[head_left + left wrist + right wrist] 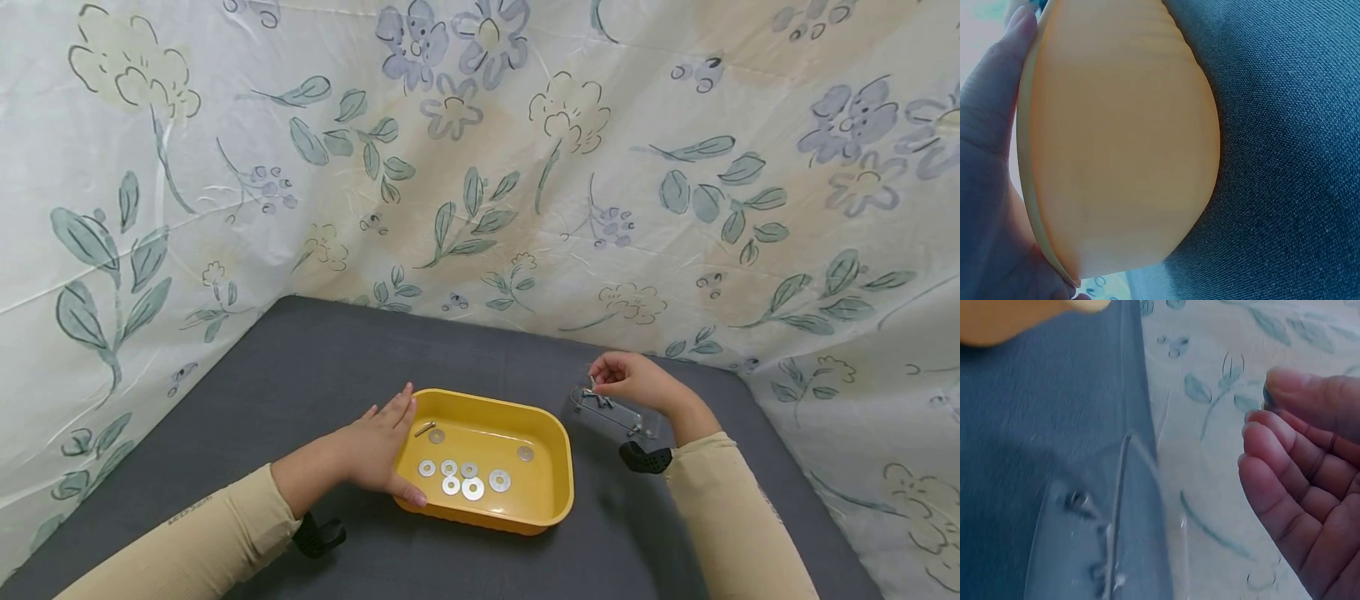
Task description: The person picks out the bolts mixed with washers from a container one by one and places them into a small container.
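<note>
My left hand (378, 446) rests against the left end of a yellow plastic tray (558, 467), fingers straight, thumb along the near rim. In the left wrist view the thumb (997, 94) lies on the rim of the tray (1122, 144). Several flat metal washers (472, 488) and a short metal pin (425, 429) lie inside it. My right hand (637, 383) is above a clear plastic box (626, 417) with small metal parts in it. Between thumb and forefinger the right hand (1310, 450) pinches a small dark metal piece (1269, 397), mostly hidden by the fingertips.
Tray and clear box (1054, 550) stand on a dark grey cloth-covered table (315, 367), the box right of the tray. A flower-printed curtain (480, 167) hangs behind the table and along its sides. A black strap (645, 458) shows at the right wrist.
</note>
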Motion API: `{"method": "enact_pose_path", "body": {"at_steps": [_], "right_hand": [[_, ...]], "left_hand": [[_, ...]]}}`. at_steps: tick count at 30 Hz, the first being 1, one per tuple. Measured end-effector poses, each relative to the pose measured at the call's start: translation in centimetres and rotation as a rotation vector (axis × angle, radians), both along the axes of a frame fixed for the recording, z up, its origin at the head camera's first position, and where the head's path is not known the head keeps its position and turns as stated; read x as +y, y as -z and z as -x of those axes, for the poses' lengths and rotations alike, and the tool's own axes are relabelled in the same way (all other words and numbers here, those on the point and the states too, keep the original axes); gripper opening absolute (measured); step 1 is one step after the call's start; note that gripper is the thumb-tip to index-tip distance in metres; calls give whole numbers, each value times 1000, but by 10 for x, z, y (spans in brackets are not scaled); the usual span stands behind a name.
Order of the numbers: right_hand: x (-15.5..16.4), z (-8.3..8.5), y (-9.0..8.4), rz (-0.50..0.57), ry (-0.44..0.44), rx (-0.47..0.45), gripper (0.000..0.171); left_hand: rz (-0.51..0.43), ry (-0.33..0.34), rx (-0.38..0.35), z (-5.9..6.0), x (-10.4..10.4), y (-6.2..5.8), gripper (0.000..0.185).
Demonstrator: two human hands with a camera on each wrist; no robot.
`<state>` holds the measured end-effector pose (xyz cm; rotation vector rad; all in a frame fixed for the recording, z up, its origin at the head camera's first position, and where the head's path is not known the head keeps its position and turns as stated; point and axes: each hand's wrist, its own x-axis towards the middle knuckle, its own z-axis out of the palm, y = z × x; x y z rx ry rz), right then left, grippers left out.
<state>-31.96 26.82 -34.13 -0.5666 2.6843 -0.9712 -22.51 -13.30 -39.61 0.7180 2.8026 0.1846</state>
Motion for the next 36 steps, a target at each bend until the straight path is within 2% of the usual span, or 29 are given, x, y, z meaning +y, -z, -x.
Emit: {"method": "enact_pose_path", "body": {"at_steps": [13,18,36], "right_hand": [[27,2,18,-8,119,-38,19],[32,2,22,-8,130,-74,21],[41,4,29,0,155,-67,27]], "left_hand": [[-12,-4,-4,-1,0,-2,137],[-15,-4,-7,-1,0,-2,137],[-17,0,-4,-1,-1,-2,137]]}}
